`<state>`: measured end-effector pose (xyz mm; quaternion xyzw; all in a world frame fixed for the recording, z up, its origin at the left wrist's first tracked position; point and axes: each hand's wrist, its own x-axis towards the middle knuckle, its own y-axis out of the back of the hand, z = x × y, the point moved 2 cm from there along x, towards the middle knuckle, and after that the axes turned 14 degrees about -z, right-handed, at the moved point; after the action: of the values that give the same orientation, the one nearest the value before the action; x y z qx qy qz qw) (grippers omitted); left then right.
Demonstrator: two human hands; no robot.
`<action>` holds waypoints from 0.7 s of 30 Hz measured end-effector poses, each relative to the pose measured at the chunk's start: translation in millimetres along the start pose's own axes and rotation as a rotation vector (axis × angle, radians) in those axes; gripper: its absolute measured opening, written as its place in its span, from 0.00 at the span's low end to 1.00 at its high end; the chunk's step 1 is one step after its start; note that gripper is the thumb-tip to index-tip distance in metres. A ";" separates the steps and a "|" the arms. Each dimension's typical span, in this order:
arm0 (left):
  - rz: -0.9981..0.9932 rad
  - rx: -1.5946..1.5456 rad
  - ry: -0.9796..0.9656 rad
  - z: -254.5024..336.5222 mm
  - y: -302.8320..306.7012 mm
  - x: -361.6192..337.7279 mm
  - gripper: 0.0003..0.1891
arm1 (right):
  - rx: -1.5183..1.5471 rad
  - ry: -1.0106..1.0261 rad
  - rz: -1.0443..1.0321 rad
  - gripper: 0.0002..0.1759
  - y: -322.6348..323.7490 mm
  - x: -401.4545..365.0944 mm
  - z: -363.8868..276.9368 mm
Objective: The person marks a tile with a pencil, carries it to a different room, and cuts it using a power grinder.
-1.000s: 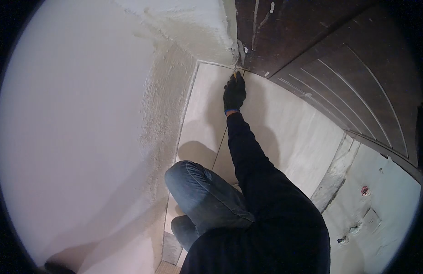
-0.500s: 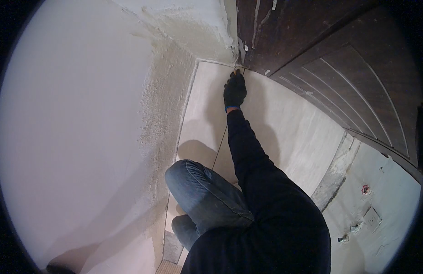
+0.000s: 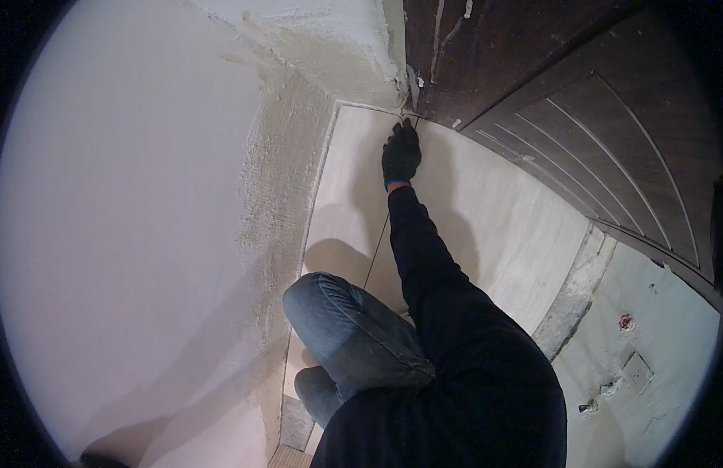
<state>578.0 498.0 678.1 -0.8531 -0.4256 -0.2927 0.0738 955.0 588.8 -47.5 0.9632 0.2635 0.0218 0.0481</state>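
Observation:
My right hand (image 3: 401,153), in a dark glove with a blue cuff, reaches to the far end of the floor tiles (image 3: 502,207). Its fingers are bunched at the foot of the dark panelled door (image 3: 587,132), beside the wall corner. Something small and yellowish shows at the fingertips, too small to name. Below the hand runs the dark joint (image 3: 374,257) between two pale tiles. My left hand cannot be made out.
A rough plastered wall (image 3: 279,168) borders the tiles on the left. My bent knee (image 3: 322,300) is over the tiles. At the lower right are a bare strip (image 3: 568,292) and a wall with a socket plate (image 3: 637,373). A dark shape lies at the lower left edge.
The fingers of my right hand have shifted very slightly at the corner. The arm and knee have hardly moved.

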 end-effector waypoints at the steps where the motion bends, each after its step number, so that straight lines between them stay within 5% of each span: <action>1: -0.003 0.002 0.000 0.4 0.0 0.3 0.38 | 0.000 0.000 0.000 0.20 -0.6 -0.6 3.2; 12: -0.034 0.049 -0.023 -3.2 2.5 4.3 0.37 | 0.024 -0.183 -0.031 0.21 -0.4 0.5 -1.7; 21: -0.018 0.100 0.006 -17.7 -14.2 -9.0 0.38 | -0.120 -0.071 -0.005 0.18 -1.6 1.0 -13.0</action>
<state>555.2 494.1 685.8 -0.8436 -0.4471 -0.2741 0.1150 954.2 591.7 -34.7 0.9581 0.2622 0.0031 0.1151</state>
